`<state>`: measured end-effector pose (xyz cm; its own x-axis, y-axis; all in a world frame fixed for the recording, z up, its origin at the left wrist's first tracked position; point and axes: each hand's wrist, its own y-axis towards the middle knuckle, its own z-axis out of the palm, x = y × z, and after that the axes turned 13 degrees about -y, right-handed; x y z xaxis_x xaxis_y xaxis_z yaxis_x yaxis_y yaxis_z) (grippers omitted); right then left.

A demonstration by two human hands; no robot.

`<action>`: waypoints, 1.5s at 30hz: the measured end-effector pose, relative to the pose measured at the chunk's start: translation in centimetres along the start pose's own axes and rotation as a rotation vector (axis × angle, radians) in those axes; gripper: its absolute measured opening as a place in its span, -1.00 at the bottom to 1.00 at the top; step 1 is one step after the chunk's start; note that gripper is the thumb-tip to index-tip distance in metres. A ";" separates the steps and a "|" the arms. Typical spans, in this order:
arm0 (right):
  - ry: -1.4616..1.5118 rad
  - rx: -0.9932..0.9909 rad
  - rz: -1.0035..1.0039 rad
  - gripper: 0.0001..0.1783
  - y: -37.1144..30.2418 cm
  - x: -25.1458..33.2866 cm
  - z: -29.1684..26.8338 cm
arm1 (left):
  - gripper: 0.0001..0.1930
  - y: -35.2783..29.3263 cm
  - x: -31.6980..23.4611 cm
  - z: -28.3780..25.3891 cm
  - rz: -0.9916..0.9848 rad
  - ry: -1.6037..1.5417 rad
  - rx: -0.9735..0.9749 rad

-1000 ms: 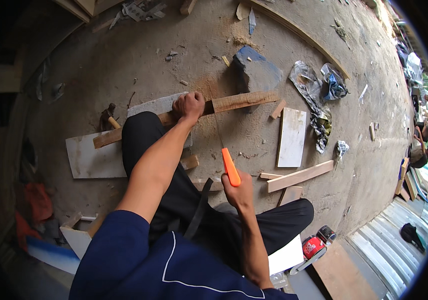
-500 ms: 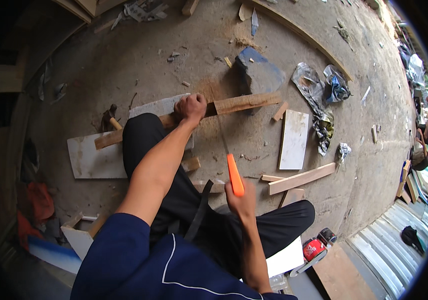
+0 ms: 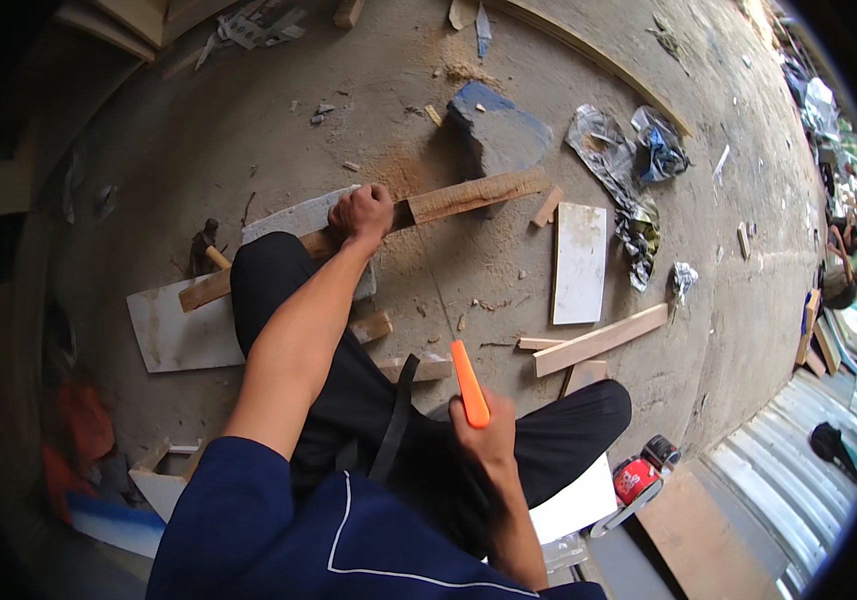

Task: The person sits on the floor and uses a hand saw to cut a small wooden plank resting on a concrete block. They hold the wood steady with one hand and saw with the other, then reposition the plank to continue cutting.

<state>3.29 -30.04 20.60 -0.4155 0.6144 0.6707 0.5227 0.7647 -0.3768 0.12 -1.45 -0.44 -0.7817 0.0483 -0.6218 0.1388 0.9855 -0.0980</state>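
My left hand (image 3: 362, 213) is closed in a fist over a long brown wooden beam (image 3: 473, 196), just left of where its surface turns lighter. The beam slants across my bent left knee, and its far right end lies over a blue-grey block (image 3: 513, 135). My right hand (image 3: 485, 430) grips the orange handle of a handsaw (image 3: 468, 385) near my lap. The thin blade (image 3: 438, 290) runs up from the handle to the beam's near edge, right of my left fist. How deep the blade sits in the wood I cannot tell.
A hammer (image 3: 210, 250) lies left of my knee beside a white board (image 3: 183, 325). Another white board (image 3: 580, 265) and a wood strip (image 3: 603, 338) lie to the right, near crumpled plastic (image 3: 638, 235). A red and black power tool (image 3: 638, 480) sits by my right knee.
My right hand has pulled the saw back toward my body, away from the beam. The left fist stays on the beam. The whole view has shifted slightly.
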 end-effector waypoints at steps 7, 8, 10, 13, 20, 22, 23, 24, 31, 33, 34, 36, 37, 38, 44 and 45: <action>0.004 -0.108 -0.015 -0.70 9.7 -0.1 4.0 | -0.59 0.2 -1.2 0.3 -0.069 0.067 0.060; 0.007 -0.114 -0.008 -0.70 9.4 -0.4 4.0 | -0.59 0.2 -1.2 0.3 -0.078 0.080 0.067; 0.020 -0.118 -0.047 -0.76 6.0 0.3 3.1 | -0.58 0.9 -1.2 0.0 -0.085 0.097 0.053; 0.106 -0.043 -0.003 -0.82 -2.1 0.4 -0.4 | -0.56 0.7 -0.9 -0.7 -0.110 0.153 0.078; 0.035 -0.058 0.017 -0.73 8.2 -0.4 3.2 | -0.57 -0.3 -1.5 -0.2 -0.034 0.108 0.039; 0.053 -0.068 0.035 -0.73 8.4 -0.4 3.3 | -0.56 -0.5 -1.9 0.1 -0.054 0.113 0.039; 0.050 -0.065 0.027 -0.73 7.5 -0.5 3.6 | -0.56 -0.3 -0.9 0.1 -0.057 0.119 0.029; 0.043 -0.079 0.013 -0.74 7.3 -0.5 3.5 | -0.56 0.4 -1.2 0.2 -0.048 0.112 0.014; 0.136 -0.065 0.000 -0.78 -1.1 0.1 -0.2 | -0.58 0.4 -0.9 -0.5 -0.053 0.111 0.029; -0.004 -0.137 -0.047 -0.77 4.5 -1.8 3.4 | -0.58 0.0 -1.0 -0.1 -0.045 0.105 0.043; 0.005 -0.124 -0.024 -0.76 7.2 -0.6 3.7 | -0.58 0.0 -1.2 0.2 -0.036 0.100 0.050; 0.017 -0.111 -0.006 -0.74 9.0 0.3 3.6 | -0.59 0.2 -1.6 -0.1 -0.050 0.098 0.061; 0.016 -0.115 0.002 -0.74 9.0 0.2 3.5 | -0.59 0.2 -1.8 -0.2 -0.056 0.095 0.070; 0.014 -0.114 0.012 -0.73 8.9 0.1 3.4 | -0.59 -0.1 -1.8 -0.2 -0.069 0.094 0.081; 0.034 -0.036 -0.004 -0.81 -0.6 1.6 -0.8 | -0.61 0.4 -0.5 -0.9 -0.063 0.075 0.053; 0.049 -0.021 0.002 -0.77 -0.9 1.4 -1.0 | -0.62 0.3 -0.2 -0.9 -0.047 0.031 0.063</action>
<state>2.96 -30.12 22.50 -0.3782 0.6052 0.7005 0.5387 0.7593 -0.3651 -0.27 -1.03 0.33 -0.8063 0.0086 -0.5914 0.1389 0.9747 -0.1753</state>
